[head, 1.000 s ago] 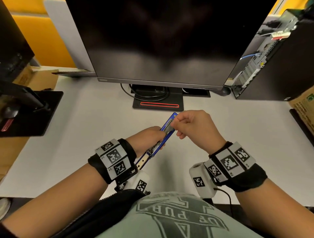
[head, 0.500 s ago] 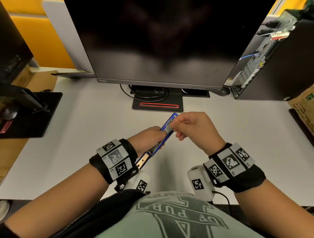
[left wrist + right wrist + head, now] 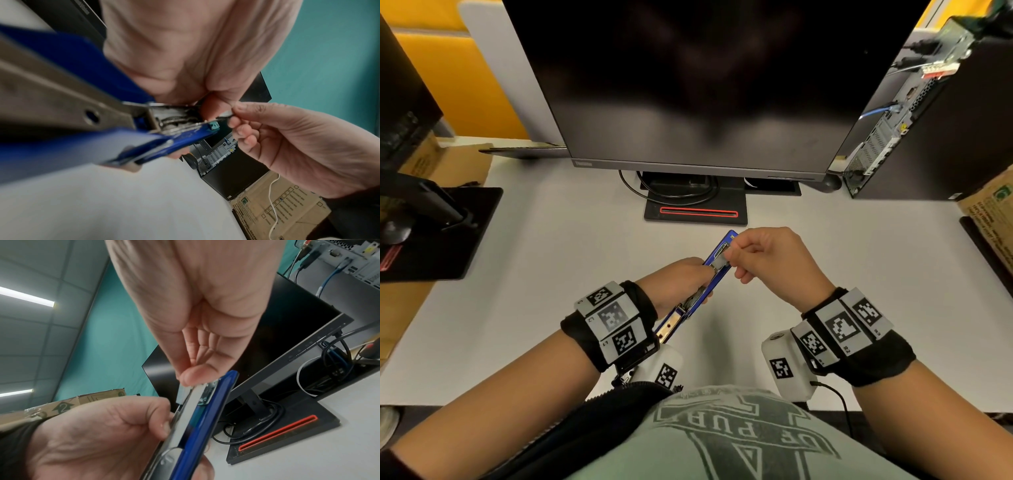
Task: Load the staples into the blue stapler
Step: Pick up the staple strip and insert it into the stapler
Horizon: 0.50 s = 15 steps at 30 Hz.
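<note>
The blue stapler (image 3: 717, 270) is held above the white desk, opened out flat, its far end towards the monitor. My left hand (image 3: 681, 286) grips its middle, fingers curled round the metal magazine (image 3: 174, 120). My right hand (image 3: 767, 263) pinches a short silver strip of staples (image 3: 722, 263) between thumb and forefinger and holds it on the magazine channel near the far end. In the right wrist view the staple strip (image 3: 195, 395) lies along the channel beside the blue stapler arm (image 3: 205, 426), under my thumb. In the left wrist view the right hand's fingertips (image 3: 236, 113) sit at the magazine mouth.
A dark monitor (image 3: 705, 85) stands straight ahead on a black base with a red slot (image 3: 698, 212). A desktop computer case (image 3: 928, 113) is at the back right, cardboard boxes (image 3: 993, 219) at both sides, a black stand (image 3: 431, 219) on the left.
Both hands and the stapler have stayed nearly in place. The right hand's pinch on the staple strip has shifted slightly along the magazine towards me.
</note>
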Available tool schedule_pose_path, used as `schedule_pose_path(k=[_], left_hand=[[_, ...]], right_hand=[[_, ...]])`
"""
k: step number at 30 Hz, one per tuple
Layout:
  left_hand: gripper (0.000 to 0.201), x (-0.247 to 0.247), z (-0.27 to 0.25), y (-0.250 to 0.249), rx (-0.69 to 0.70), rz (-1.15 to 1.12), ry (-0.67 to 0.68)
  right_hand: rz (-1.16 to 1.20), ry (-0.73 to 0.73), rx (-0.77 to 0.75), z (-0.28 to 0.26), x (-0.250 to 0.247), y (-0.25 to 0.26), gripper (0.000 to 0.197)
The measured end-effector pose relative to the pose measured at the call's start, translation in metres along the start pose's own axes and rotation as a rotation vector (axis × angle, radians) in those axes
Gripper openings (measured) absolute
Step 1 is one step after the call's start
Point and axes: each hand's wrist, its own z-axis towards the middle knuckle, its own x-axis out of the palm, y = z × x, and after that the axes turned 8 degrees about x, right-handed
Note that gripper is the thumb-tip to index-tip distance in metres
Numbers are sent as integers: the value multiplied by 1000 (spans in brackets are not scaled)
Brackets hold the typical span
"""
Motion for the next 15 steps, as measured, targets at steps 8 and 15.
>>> schedule_pose_path(k=[8,15], left_hand=[[13,1,-3,-1,-3,-18,-1],[12,7,-4,-7,39,136,-33]], right_hand=[[-78,53,-13,-1,-4,1,10],[-245,-57,-78,-3,-2,5,14]])
